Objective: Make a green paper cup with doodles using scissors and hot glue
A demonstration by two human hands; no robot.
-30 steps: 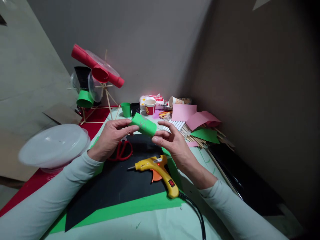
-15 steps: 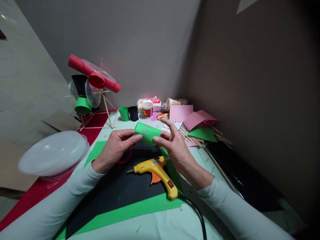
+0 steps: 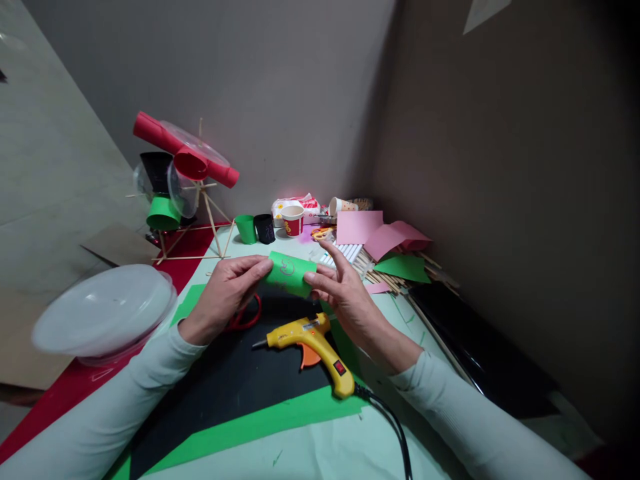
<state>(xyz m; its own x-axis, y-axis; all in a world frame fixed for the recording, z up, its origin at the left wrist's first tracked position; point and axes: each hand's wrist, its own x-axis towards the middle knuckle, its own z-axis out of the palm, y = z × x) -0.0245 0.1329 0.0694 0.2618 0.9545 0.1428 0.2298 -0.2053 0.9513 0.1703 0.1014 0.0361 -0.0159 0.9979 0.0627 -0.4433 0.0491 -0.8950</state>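
Note:
A green paper tube [image 3: 290, 272] with a scribbled drawing lies crosswise between my two hands, above the black sheet [image 3: 215, 373]. Its left end is pinched by my left hand [image 3: 227, 287], thumb in front. My right hand [image 3: 347, 293] grips the right end between thumb and fingers, with the index finger lifted away. Below the tube rests a yellow glue gun [image 3: 315, 347], nozzle to the left, its small orange light lit. Red-handled scissors [image 3: 247, 315] lie beside my left hand, partly hidden behind it.
At the back left stands a stick frame [image 3: 213, 220] carrying red tubes [image 3: 187, 163] and cups. White plastic lids [image 3: 105, 310] sit at the left. A green cup [image 3: 246, 229], black cup [image 3: 265, 228], pink paper [image 3: 360, 227] and wooden sticks [image 3: 390, 280] lie behind. The gun's cord [image 3: 395, 427] trails forward.
The green tube has been turned slightly in my fingers, so its drawing shows differently and its right end tips lower. My left hand has slid back toward the tube's left edge.

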